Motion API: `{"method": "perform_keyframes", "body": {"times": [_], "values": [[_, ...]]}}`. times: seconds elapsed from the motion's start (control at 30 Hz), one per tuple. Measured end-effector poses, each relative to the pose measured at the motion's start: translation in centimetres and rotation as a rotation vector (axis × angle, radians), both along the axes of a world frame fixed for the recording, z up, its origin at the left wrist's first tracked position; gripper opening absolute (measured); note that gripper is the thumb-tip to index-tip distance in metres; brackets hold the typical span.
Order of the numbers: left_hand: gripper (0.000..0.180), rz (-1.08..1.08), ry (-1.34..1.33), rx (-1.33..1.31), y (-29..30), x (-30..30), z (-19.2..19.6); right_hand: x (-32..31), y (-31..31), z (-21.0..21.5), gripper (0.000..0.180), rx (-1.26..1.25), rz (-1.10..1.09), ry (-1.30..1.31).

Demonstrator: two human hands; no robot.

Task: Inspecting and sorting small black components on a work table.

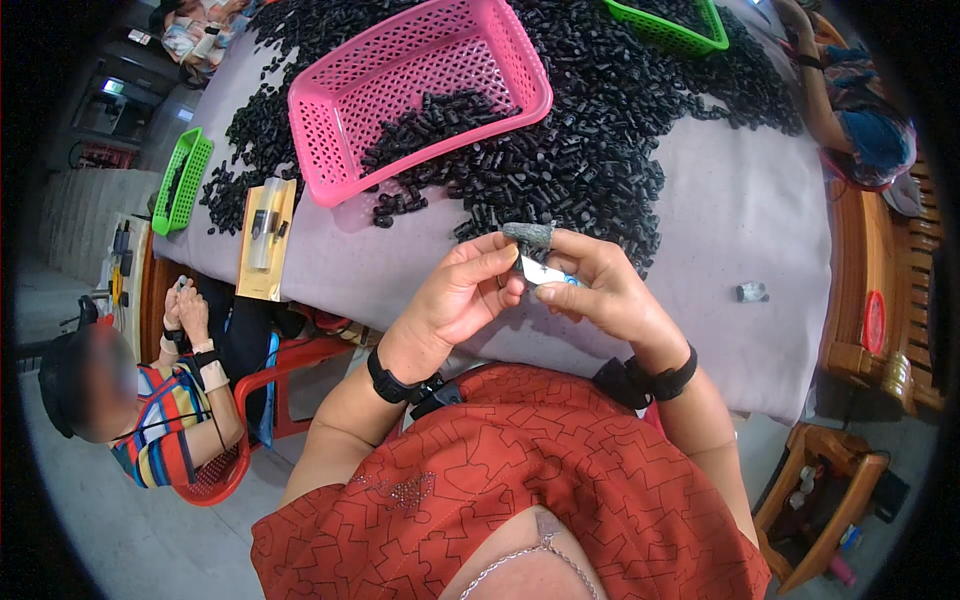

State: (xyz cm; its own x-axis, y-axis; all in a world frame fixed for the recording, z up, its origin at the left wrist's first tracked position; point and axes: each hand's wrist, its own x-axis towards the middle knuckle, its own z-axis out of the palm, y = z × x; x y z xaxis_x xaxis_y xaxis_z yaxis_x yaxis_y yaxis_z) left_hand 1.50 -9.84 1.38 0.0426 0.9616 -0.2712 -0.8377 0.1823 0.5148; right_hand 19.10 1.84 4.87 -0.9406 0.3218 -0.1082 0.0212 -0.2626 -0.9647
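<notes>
Both hands meet above the surface edge. Left hand pinches one end of a small white blade; right hand, a grey cap on its fingertip, grips the other. Its long axis runs left-right, tilting slightly down rightward. Black pieces and pink basket lie beyond.

The small white blade-like piece pinched between the left hand and right hand is mostly covered by the fingers, so its kind cannot be told. The green basket is cut off by the top edge. The seated person's face is blurred.
</notes>
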Motion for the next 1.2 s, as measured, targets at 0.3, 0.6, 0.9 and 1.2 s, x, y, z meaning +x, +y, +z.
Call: {"method": "perform_keyframes", "body": {"times": [0.3,0.6,0.9,1.2], "values": [[0.019,-0.001,-0.006,-0.02,-0.1,0.0,-0.2,-0.1,-0.1,0.2,0.052,-0.081,-0.036,-0.022],[0.019,-0.001,0.011,0.009,-0.2,-0.1,-0.4,-0.1,-0.1,-0.8,0.053,-0.021,-0.004,-0.025],[0.017,-0.016,-0.066,0.029,0.0,0.0,-0.3,0.0,0.1,-0.2,0.052,-0.036,-0.006,-0.051],[0.017,-0.016,-0.034,0.014,-0.1,0.0,-0.2,-0.1,0.2,-0.3,0.054,-0.07,0.007,-0.05]]}}
